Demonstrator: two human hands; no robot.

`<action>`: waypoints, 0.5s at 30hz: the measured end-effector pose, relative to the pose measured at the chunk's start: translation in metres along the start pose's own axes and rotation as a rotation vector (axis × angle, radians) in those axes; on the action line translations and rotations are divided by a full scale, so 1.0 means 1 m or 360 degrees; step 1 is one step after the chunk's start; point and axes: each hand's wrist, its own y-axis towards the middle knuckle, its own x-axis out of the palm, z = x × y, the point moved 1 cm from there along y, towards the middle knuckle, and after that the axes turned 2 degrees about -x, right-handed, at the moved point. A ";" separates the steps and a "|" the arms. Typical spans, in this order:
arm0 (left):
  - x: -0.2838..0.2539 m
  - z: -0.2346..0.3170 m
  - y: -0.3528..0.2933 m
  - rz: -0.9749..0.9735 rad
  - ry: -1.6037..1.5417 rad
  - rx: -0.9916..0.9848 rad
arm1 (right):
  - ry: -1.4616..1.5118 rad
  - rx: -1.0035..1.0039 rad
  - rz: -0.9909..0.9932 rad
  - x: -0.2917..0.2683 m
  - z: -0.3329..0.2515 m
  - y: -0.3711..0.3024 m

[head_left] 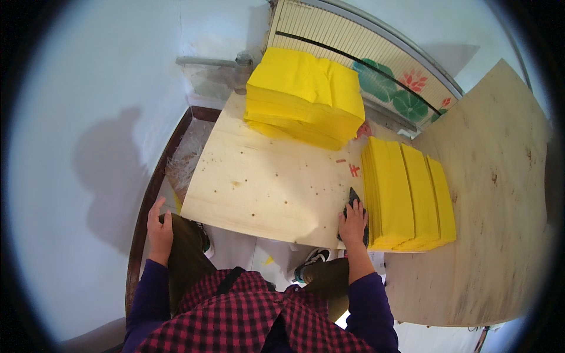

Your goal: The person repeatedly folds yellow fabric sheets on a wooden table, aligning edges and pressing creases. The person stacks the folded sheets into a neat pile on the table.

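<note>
My right hand (352, 225) is on the light wooden tabletop (259, 194), near its front right corner. Under its palm and fingers is a dark cloth (353, 195), whose pointed end sticks out past the fingertips. The hand covers most of that cloth. Right beside it stands a row of folded yellow sheets (393, 197) in thick stacks. My left hand (159, 232) is held above my left knee, off the table, with thumb and fingers apart and nothing in it. A larger pile of yellow sheets (303, 94) lies at the back of the table.
A glass jar (243, 72) stands at the back left corner. Clear plastic wrapping (189, 154) lies between the table and the left wall. To the right is a large wooden board (482, 206). Behind the table is a slatted panel (329, 35) with painted leaves and flowers.
</note>
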 end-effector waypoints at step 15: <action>0.007 0.023 0.010 0.0015 0.0090 -0.0076 | 0.2015 -0.0039 -0.0215 -0.044 -0.121 0.120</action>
